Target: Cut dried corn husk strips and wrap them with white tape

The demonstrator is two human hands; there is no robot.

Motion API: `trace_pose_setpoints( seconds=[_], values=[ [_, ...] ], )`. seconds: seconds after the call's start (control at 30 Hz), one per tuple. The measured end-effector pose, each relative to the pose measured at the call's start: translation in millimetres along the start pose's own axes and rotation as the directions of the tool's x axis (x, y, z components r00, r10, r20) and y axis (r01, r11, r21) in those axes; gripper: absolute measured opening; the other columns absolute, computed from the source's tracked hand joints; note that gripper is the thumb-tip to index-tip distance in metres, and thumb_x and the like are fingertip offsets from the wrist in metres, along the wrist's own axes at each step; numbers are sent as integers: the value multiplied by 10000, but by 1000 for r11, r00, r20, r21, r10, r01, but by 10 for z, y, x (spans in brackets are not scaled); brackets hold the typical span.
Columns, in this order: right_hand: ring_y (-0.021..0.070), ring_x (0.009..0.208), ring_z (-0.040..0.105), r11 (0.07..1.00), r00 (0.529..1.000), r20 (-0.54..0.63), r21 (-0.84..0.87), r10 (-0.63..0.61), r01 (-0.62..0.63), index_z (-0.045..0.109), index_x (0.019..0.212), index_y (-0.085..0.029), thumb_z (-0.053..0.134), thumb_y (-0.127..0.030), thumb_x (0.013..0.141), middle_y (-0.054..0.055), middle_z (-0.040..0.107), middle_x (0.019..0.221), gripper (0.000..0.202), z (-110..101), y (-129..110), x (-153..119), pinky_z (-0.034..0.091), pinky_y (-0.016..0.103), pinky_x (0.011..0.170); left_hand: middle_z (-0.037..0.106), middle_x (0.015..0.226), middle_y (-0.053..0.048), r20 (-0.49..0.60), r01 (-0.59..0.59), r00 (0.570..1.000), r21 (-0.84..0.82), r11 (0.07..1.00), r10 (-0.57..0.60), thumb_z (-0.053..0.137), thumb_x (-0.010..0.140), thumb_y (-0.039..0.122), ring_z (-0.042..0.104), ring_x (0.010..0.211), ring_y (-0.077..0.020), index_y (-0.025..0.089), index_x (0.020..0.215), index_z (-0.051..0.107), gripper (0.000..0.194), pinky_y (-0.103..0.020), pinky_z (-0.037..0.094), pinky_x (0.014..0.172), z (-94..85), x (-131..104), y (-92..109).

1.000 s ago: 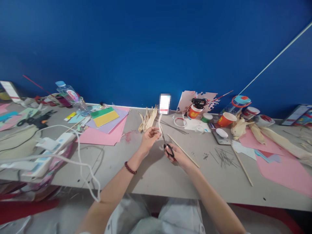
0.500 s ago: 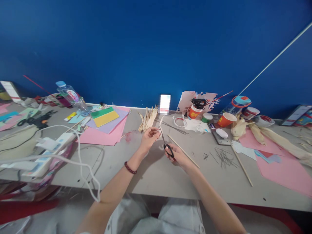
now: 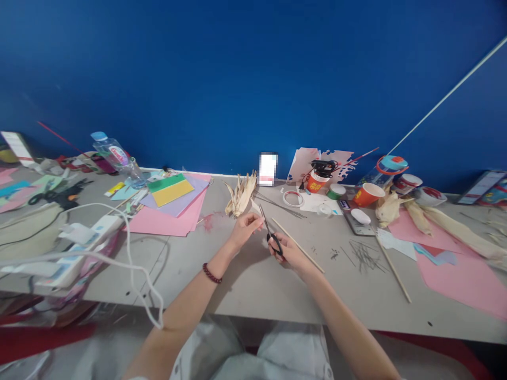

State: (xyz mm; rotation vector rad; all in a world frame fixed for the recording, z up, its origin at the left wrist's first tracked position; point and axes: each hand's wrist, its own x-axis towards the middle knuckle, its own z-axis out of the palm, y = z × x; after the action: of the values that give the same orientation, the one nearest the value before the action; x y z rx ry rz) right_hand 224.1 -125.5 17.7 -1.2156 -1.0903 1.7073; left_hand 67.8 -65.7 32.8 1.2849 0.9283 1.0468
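Note:
My right hand (image 3: 287,248) grips black-handled scissors (image 3: 271,232), whose blades point up and slightly left. Beside the blades, my left hand (image 3: 247,227) has its fingertips pinched together; a pale, thin strip (image 3: 255,207) shows just above the fingers, and whether they hold it is too small to tell. A bundle of dried corn husks (image 3: 240,194) lies just beyond my left hand. To the right of the scissors a thin wooden stick (image 3: 299,245) rests on the table, close to my right hand.
Pink paper (image 3: 162,221) and coloured sheets lie left, near a power strip (image 3: 85,248) with white cables. Behind are a phone (image 3: 268,169), a tape roll (image 3: 293,198) and a red cup (image 3: 317,182). Wire pieces (image 3: 363,256) and more husks (image 3: 447,227) lie right.
My left hand has come down slightly, away from the scissor tips. The pale strip that stood up above the fingers now shows lower and shorter. My right hand has barely moved.

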Motion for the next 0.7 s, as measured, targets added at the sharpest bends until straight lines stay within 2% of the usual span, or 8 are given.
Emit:
trace_pose_setpoints(
  seconds=[0.13, 0.23, 0.43, 0.7],
  values=[
    [8, 328, 286, 1000, 1000, 3, 3, -1, 1, 471, 801, -194, 638, -609, 654, -71, 497, 549, 471, -3, 7, 9, 150, 156, 318, 561, 640, 3, -44, -125, 990, 151, 981, 133, 668, 686, 374, 498, 601, -98, 154, 652, 571, 243, -210, 362, 542, 15, -19, -9],
    [6, 321, 284, 1000, 1000, -6, -6, -4, 4, 465, 783, -195, 640, -608, 654, -72, 495, 551, 466, -3, 16, 16, 145, 156, 314, 577, 689, -1, -83, -172, 978, 182, 968, 189, 664, 694, 355, 509, 633, -105, 163, 686, 591, 206, -215, 381, 577, 20, -32, 4],
    [12, 321, 283, 1000, 1000, -2, -1, -6, 6, 433, 734, -199, 624, -625, 661, -66, 502, 546, 473, -2, 10, 9, 150, 163, 308, 584, 670, -8, -93, -137, 985, 110, 984, 147, 618, 733, 371, 524, 621, -114, 164, 695, 602, 211, -231, 414, 609, 16, -44, 25],
    [22, 358, 310, 999, 997, 65, 33, -34, 32, 452, 765, -192, 621, -610, 682, -51, 512, 576, 458, -1, -9, -14, 189, 167, 334, 583, 647, -5, -71, -99, 992, 13, 995, 99, 629, 716, 395, 498, 573, -96, 159, 655, 587, 247, -213, 391, 545, 8, -39, 22]
  ],
)
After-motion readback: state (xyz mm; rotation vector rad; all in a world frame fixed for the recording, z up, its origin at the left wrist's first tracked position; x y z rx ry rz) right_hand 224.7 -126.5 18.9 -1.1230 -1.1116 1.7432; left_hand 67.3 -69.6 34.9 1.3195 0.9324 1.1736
